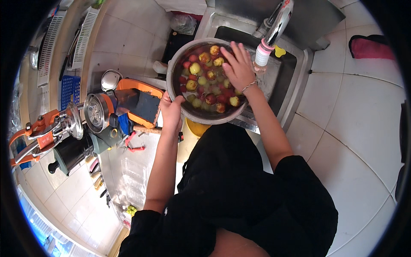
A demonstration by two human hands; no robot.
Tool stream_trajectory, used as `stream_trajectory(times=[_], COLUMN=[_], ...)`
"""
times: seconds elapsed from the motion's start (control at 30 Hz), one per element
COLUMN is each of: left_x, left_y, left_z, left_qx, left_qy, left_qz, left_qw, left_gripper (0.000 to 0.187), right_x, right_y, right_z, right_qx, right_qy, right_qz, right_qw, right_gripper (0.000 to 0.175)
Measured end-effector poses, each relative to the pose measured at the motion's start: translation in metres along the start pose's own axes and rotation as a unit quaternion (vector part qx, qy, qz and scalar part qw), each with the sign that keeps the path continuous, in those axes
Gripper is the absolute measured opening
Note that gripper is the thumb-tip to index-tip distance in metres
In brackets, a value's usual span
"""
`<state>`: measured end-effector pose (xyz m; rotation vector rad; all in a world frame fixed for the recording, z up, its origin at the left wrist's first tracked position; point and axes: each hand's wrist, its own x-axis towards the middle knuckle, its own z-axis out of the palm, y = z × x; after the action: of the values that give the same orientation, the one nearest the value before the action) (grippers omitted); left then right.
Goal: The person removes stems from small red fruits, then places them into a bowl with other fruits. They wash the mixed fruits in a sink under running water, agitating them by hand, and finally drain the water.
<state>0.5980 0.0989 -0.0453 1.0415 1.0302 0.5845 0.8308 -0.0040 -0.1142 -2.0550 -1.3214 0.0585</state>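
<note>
A round metal basin is tilted over the left side of a sink, filled with water and many small round fruits, red, yellow-green and mottled brown, which look like jujubes. My left hand grips the basin's rim at the lower left, the thumb over the edge. My right hand lies spread at the right side of the basin, palm down, fingers apart at the fruit and rim; it holds nothing. A bracelet is on that wrist. Just right of this hand hangs the chrome faucet with a white and pink nozzle.
The stainless sink surrounds the basin's right side. Left stand an orange tray, a manual juicer press and red-handled scissors or shears. A yellow container is below the basin. Clear plastic boxes and green grapes lie lower left.
</note>
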Motion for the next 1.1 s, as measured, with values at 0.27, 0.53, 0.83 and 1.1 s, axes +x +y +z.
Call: stream_trajectory(times=[0.27, 0.53, 0.83, 1.1], left_x=[0.001, 0.0, 0.0, 0.003], left_y=[-0.002, -0.002, 0.0, 0.0], left_z=[-0.003, -0.001, 0.006, 0.011], left_qx=[0.012, 0.016, 0.023, 0.029], left_qy=[0.005, -0.03, -0.055, -0.032], left_qz=[-0.01, -0.002, 0.013, -0.006], left_qw=[1.0, 0.999, 0.998, 0.999], left_gripper=[0.028, 0.031, 0.027, 0.027], right_x=[-0.002, -0.002, -0.013, -0.008], right_y=[-0.042, -0.042, 0.014, -0.003], right_z=[0.029, 0.012, -0.016, 0.02], right_qx=[0.029, 0.019, 0.019, 0.102], right_qy=[-0.059, 0.007, 0.023, 0.032], right_qz=[-0.063, -0.132, -0.023, -0.03], right_qw=[0.996, 0.991, 0.999, 0.994], right_gripper=[0.052, 0.047, 0.056, 0.058])
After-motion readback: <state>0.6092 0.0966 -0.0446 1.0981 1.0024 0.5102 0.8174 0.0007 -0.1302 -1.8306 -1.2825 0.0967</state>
